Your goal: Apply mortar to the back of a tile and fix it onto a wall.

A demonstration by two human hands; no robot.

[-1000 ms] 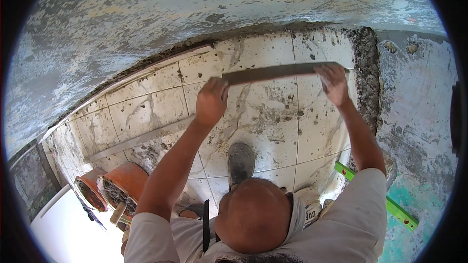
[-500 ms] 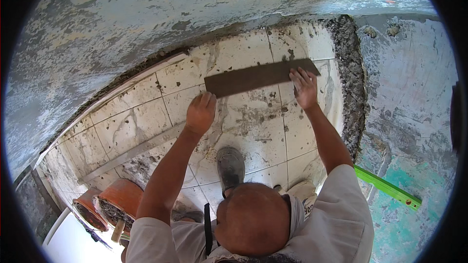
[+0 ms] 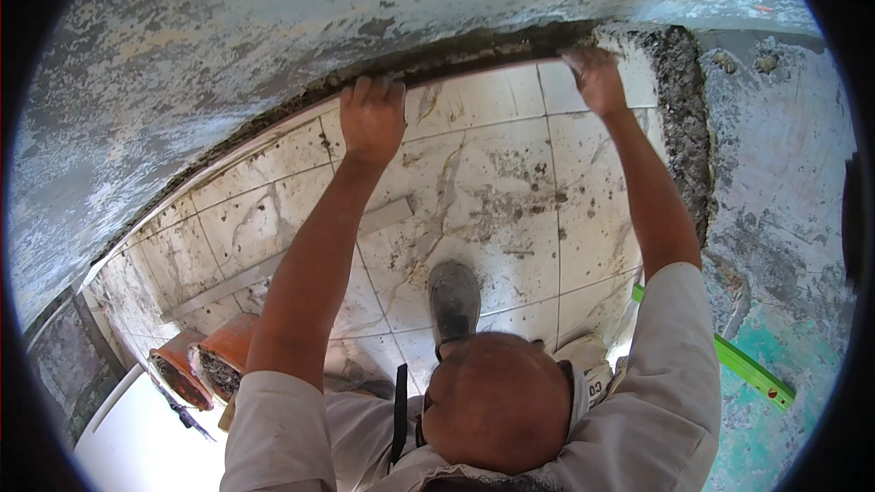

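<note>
A long, narrow tile strip [image 3: 483,71] with a dark brown back and a thin reddish edge lies along the foot of the wall at the far side. At its left end my left hand [image 3: 372,123] has its fingers curled over the edge. My right hand [image 3: 597,82] grips the other end, with its fingertips somewhat blurred. Between the strip and the wall there is a dark, rough gap, partly hidden by my hands. Pale, marbled floor tiles [image 3: 474,173] spattered with mortar extend below.
A row of similar strips [image 3: 219,166] runs along the wall to the left. A flat metal bar [image 3: 387,216] lies on the tiles. Two orange buckets [image 3: 223,351] stand at lower left. A green level [image 3: 752,371] rests at right, past a rough mortar band [image 3: 684,118]. My boot [image 3: 453,301] is on the tiles.
Both hands have moved away from me, carrying the tile strip from above the floor to the foot of the wall. The strip has been tipped up, so less of its brown back shows.
</note>
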